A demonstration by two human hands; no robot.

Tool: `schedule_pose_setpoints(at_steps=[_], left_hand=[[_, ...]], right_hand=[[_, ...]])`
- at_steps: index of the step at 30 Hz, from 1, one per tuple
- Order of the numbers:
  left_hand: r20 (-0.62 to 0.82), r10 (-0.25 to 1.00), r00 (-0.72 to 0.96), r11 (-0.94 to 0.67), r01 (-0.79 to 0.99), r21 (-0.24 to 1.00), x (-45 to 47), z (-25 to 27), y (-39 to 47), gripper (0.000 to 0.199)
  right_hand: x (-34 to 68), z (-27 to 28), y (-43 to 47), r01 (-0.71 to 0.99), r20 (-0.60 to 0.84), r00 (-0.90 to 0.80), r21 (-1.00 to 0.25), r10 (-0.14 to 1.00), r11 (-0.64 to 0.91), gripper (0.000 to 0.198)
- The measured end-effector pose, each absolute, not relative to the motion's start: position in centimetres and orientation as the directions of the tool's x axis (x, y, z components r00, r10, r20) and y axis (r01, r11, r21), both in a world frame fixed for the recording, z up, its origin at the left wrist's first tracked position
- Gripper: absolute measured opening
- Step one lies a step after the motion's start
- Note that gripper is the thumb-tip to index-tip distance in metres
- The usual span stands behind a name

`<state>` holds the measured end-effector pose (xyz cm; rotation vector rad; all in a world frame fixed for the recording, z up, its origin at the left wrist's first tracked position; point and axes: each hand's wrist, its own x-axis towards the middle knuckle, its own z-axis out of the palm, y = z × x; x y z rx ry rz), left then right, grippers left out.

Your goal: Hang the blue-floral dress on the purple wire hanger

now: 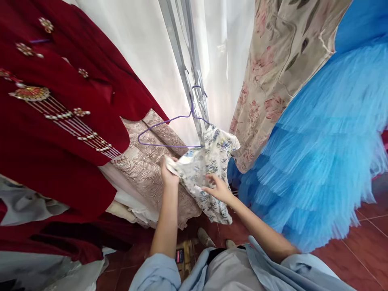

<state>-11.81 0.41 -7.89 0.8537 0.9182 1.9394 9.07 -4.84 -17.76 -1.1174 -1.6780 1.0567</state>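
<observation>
A small white dress with a blue floral print (216, 161) hangs from one side of a purple wire hanger (169, 120). The hanger's other arm is bare, and its hook sits on a grey metal stand (178, 44). My left hand (169, 170) grips the dress by its left shoulder edge and pulls that side outward, off the hanger. In front of the dress is my right hand (218, 188), its fingers apart and close to the fabric; whether they touch it I cannot tell.
Dark red garments with beaded trim (100, 105) hang at left over a pinkish brocade garment (142, 165). A beige floral garment (260, 93) and a blue tulle dress (318, 141) hang at right. White curtain (130, 44) covers the back. A wooden item (184, 258) stands on the red tiled floor.
</observation>
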Motion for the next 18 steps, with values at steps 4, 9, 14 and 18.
schedule_pose_setpoints(at_steps=[4, 9, 14, 18], left_hand=[[0.407, 0.89, -0.204, -0.415, 0.006, 0.91, -5.8, -8.9, -3.1, 0.039], [0.268, 0.915, 0.302, -0.317, 0.127, 0.94, -4.2, -9.7, -6.3, 0.045], [-0.065, 0.826, 0.56, -0.038, 0.171, 0.985, -2.2, -15.1, -9.9, 0.061], [0.207, 0.973, 0.106, -0.224, 0.2, 0.954, 0.2, -17.5, -11.0, 0.069]], right_hand=[[9.3, -13.6, -5.6, 0.099, 0.277, -0.491, -0.924, 0.826, 0.368, 0.045], [15.1, -9.7, -6.3, 0.101, 0.128, -0.675, -0.959, 0.726, 0.263, 0.038], [21.3, -4.7, -5.8, 0.077, 0.137, -0.645, -0.967, 0.752, 0.242, 0.038], [21.4, -2.5, -5.9, 0.022, 0.101, -0.797, -0.98, 0.596, 0.196, 0.039]])
